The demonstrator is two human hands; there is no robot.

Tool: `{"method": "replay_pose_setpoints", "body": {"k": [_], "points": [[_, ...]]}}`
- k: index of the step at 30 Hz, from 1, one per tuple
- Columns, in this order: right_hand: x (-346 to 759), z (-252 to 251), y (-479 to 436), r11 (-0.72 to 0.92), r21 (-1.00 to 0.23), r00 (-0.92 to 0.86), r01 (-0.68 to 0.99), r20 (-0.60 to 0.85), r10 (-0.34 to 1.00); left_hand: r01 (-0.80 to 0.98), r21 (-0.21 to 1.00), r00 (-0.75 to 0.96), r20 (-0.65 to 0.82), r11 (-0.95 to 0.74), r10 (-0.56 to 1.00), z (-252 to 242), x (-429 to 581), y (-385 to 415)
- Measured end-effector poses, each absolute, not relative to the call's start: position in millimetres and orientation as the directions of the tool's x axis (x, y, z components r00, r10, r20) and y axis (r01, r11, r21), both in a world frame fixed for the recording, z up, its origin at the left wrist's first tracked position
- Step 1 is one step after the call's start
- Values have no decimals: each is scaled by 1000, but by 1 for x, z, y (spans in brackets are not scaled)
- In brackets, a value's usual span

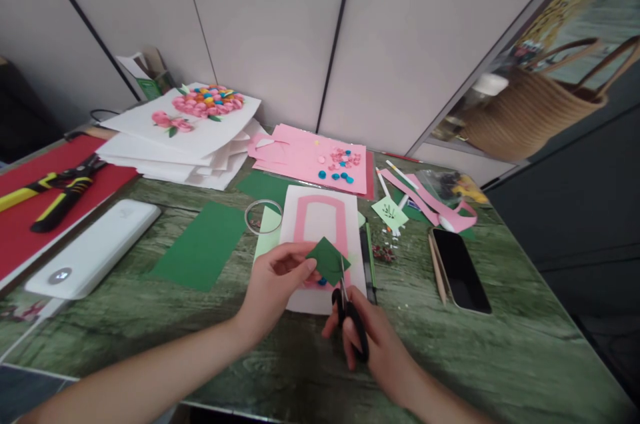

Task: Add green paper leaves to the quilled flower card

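Note:
My left hand (277, 281) pinches a small square of dark green paper (326, 260) by its left corner. In my right hand (373, 334) is a pair of scissors (353, 325) with black handles, its blades lying at the right side of the green square. Below both hands lies a white sheet (289, 211) bearing a pink arched frame (323, 200). Some blue and pink pieces near the frame's lower end are partly hidden by the green square and my left hand.
Left of the sheet are a green paper rectangle (200, 247), a silver ring (246, 219), a white power bank (95, 247) and yellow-black pliers (63, 204). Rightward lie a phone (461, 271), a wooden stick (437, 269) and pink strips (407, 194). Pink sheets (280, 154) and stacked white sheets (150, 141) sit behind.

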State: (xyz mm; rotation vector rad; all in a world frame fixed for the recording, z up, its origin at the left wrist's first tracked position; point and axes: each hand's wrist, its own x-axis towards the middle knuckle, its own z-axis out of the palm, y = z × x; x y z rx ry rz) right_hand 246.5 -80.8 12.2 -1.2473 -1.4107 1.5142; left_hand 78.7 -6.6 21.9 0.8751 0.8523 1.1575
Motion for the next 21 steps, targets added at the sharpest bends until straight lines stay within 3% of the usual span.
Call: {"method": "replay_pose_setpoints", "body": {"k": [21], "points": [[247, 16, -83, -262, -958, -247, 120, -284, 926, -365, 914, 163, -125, 177, 979, 23, 77, -6]]}}
